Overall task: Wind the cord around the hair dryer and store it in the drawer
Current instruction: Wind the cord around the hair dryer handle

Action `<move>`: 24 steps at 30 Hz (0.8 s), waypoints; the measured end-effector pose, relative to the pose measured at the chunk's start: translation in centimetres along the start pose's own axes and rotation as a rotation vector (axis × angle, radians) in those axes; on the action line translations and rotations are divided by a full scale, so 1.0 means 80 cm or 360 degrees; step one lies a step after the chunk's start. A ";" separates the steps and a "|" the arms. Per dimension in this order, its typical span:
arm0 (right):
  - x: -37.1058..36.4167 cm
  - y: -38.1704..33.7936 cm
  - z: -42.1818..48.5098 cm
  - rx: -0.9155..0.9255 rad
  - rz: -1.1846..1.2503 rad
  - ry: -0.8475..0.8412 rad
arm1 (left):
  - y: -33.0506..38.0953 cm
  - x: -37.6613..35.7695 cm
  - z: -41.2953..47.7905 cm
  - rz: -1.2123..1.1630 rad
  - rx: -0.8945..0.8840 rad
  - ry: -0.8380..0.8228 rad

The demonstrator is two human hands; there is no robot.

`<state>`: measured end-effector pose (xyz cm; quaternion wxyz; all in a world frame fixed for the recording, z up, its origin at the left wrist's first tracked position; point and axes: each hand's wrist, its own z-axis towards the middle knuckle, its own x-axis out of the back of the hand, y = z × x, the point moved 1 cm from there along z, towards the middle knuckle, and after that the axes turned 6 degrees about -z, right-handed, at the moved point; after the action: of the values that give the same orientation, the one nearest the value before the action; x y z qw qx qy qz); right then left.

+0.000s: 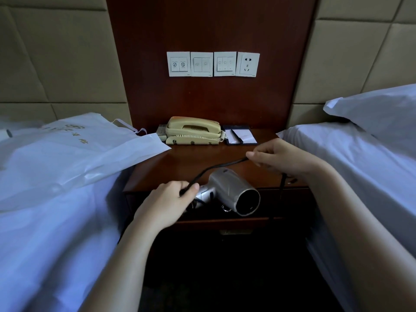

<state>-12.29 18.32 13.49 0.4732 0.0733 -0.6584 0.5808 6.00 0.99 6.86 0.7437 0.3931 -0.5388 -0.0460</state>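
Note:
A silver hair dryer (231, 190) is held in front of the wooden nightstand (180, 167), its dark nozzle facing me and to the right. My left hand (167, 202) grips its handle and pins the black cord (216, 166) against it. The cord runs up and right to my right hand (279, 157), which pinches it above the nightstand's right side. A further length of cord hangs down below my right hand. The drawer front (281, 201) under the tabletop looks closed, with a small ring pull (225, 208) just below the dryer.
A beige telephone (193, 130) and a notepad holder (240, 137) stand at the back of the nightstand. A white plastic bag (74, 154) lies on the left bed and overhangs the tabletop. The right bed (351, 158) has a pillow (380, 109). Wall switches and a socket (247, 64) sit above.

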 end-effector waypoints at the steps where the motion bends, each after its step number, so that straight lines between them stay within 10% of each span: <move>1: -0.004 0.007 0.003 0.0006 0.0014 0.0054 | -0.003 0.000 0.001 -0.0041 -0.0018 -0.0044; 8: -0.029 0.052 0.020 -0.0034 0.0092 0.0400 | 0.016 -0.013 0.000 -0.0616 -0.0018 -0.0426; 24: -0.050 0.048 0.008 -0.0160 -0.0007 -0.0475 | -0.018 -0.020 0.040 -0.2124 0.0505 -0.0230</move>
<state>-12.96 17.22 8.06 0.3744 0.1364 -0.7495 0.5287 3.19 -0.94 5.05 0.4518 0.7408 -0.2300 -0.4406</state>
